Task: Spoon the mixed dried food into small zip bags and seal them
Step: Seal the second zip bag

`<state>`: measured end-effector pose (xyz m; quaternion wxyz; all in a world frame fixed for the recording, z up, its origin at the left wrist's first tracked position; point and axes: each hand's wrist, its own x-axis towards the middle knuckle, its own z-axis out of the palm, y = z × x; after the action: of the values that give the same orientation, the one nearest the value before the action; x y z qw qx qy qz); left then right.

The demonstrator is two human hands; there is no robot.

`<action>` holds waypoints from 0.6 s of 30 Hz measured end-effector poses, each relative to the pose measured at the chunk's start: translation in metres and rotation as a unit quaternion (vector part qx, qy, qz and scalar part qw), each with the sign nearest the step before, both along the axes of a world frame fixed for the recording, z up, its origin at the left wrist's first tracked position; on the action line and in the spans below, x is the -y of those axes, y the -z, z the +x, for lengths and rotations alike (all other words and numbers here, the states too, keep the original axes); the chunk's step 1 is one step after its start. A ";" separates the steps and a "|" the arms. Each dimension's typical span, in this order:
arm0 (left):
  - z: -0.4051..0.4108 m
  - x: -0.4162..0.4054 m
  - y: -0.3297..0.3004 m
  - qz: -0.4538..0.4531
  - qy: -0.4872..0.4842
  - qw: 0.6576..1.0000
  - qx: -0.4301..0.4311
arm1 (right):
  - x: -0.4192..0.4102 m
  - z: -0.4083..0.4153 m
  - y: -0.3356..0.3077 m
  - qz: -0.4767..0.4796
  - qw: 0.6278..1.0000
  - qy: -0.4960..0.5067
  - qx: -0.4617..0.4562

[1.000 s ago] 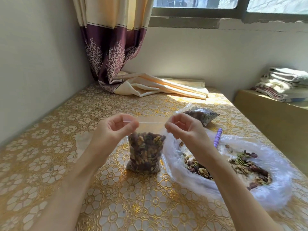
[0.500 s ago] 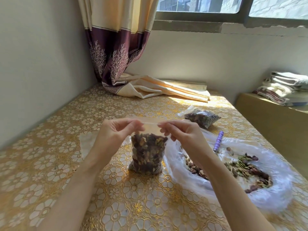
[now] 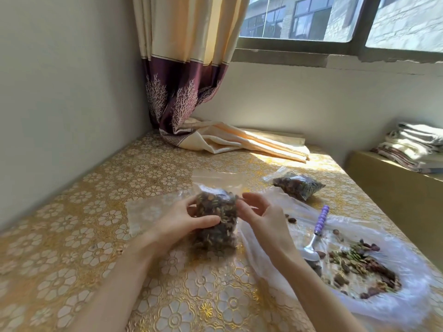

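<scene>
A small clear zip bag (image 3: 215,219) full of mixed dried food stands on the gold floral tablecloth (image 3: 84,236) at the middle. My left hand (image 3: 182,221) grips its body, thumb across the front and fingers behind. Just right of the bag my right hand (image 3: 261,216) hovers with loosely curled fingers, its fingertips at the bag's upper right edge and nothing held. A spoon with a purple handle (image 3: 320,221) lies on a clear plastic sheet (image 3: 407,295) at the right, next to the loose dried mix (image 3: 359,262).
A second filled zip bag (image 3: 298,185) lies farther back on the right. Empty clear bags (image 3: 148,209) lie flat behind my left hand. A curtain (image 3: 182,92) drapes onto the table's far corner. Folded cloths (image 3: 414,147) sit on a low cabinet (image 3: 395,188) at the right.
Both hands left the bag's top strip, which they were pinching. My left hand now grips the bag's body and my right hand has let go beside it.
</scene>
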<state>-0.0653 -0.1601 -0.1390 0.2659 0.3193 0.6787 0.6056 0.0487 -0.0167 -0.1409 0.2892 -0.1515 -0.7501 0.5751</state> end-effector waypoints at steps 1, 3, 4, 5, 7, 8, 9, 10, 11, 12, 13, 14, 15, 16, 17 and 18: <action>-0.001 -0.001 0.001 0.012 -0.049 0.999 0.006 | 0.004 -0.001 -0.001 0.032 0.999 -0.034 0.018; -0.002 -0.002 0.001 0.043 -0.123 0.991 0.012 | 0.012 -0.006 -0.001 0.082 0.991 -0.098 0.049; -0.002 -0.002 0.001 0.061 -0.134 0.989 0.022 | 0.014 -0.009 -0.001 0.114 0.986 -0.105 0.062; -0.003 -0.002 0.000 0.079 -0.129 0.988 0.036 | 0.016 -0.013 -0.002 0.149 0.981 -0.098 0.070; -0.002 -0.001 -0.002 0.125 -0.093 0.985 0.076 | 0.018 -0.021 -0.005 0.207 0.972 -0.071 0.080; -0.001 -0.001 -0.003 0.143 -0.069 0.983 0.088 | 0.018 -0.026 -0.008 0.218 0.971 -0.058 0.081; 0.000 -0.001 -0.004 0.154 -0.046 0.983 0.088 | 0.017 -0.029 -0.010 0.213 0.973 -0.047 0.076; 0.001 -0.001 -0.004 0.160 -0.028 0.984 0.078 | 0.015 -0.033 -0.013 0.199 0.977 -0.038 0.066; 0.001 -0.002 -0.005 0.164 -0.020 0.984 0.061 | 0.013 -0.036 -0.017 0.180 0.982 -0.034 0.050; 0.001 -0.002 -0.005 0.164 -0.022 0.985 0.041 | 0.010 -0.038 -0.021 0.158 0.986 -0.039 0.031; -0.001 -0.002 -0.005 0.157 -0.038 0.987 0.011 | 0.006 -0.042 -0.027 0.132 0.990 -0.047 0.013; -0.004 -0.002 -0.004 0.139 -0.066 0.988 -0.033 | 0.002 -0.046 -0.031 0.114 0.992 -0.050 -0.003; -0.008 -0.001 -0.002 0.102 -0.104 0.985 -0.096 | -0.005 -0.052 -0.035 0.115 0.993 -0.038 -0.013; -0.013 0.001 0.002 0.042 -0.140 0.974 -0.171 | -0.014 -0.058 -0.038 0.136 0.990 -0.012 -0.017; -0.018 0.003 0.008 -0.033 -0.159 0.957 -0.242 | -0.025 -0.065 -0.040 0.172 0.985 0.020 -0.014; -0.023 0.005 0.014 -0.108 -0.160 0.936 -0.295 | -0.037 -0.072 -0.043 0.215 0.975 0.051 -0.003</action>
<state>-0.0881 -0.1652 -0.1526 -0.0141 0.3399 0.8304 0.4413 -0.0236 0.0202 -0.0980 0.3458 -0.1219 -0.8468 0.3854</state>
